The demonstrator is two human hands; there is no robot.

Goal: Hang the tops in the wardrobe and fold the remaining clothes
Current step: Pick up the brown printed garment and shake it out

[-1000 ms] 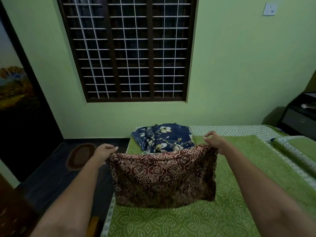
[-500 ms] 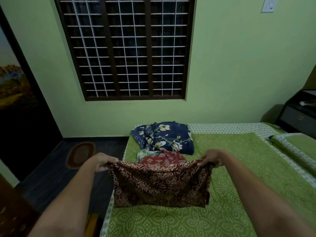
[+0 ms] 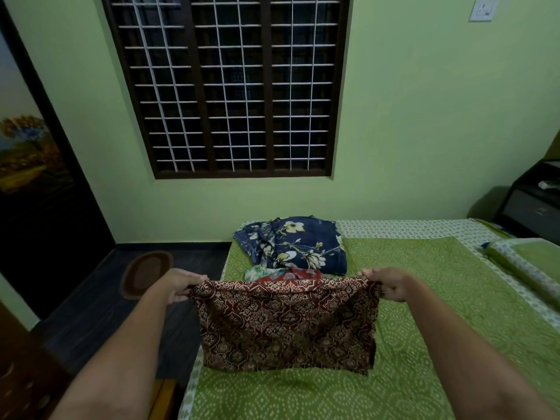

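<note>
A maroon patterned cloth [image 3: 285,322] hangs folded over the green bed [image 3: 424,298]. My left hand [image 3: 181,284] pinches its top left corner and my right hand [image 3: 386,283] pinches its top right corner, holding the top edge taut. The cloth's lower edge reaches down to the bedspread. Just behind it lie a red printed garment [image 3: 288,274] and a pale floral piece [image 3: 257,272], partly hidden by the cloth. A navy floral garment [image 3: 294,241] lies folded further back, by the wall.
A pillow [image 3: 527,262] lies at the bed's right side, with a dark bedside cabinet [image 3: 533,201] beyond it. An oval mat [image 3: 145,271] lies on the dark floor to the left, beside a dark door [image 3: 39,177]. A barred window [image 3: 230,86] fills the wall ahead.
Both hands have lowered the maroon cloth toward the bed and drawn it wider. The red garment behind it has come into view.
</note>
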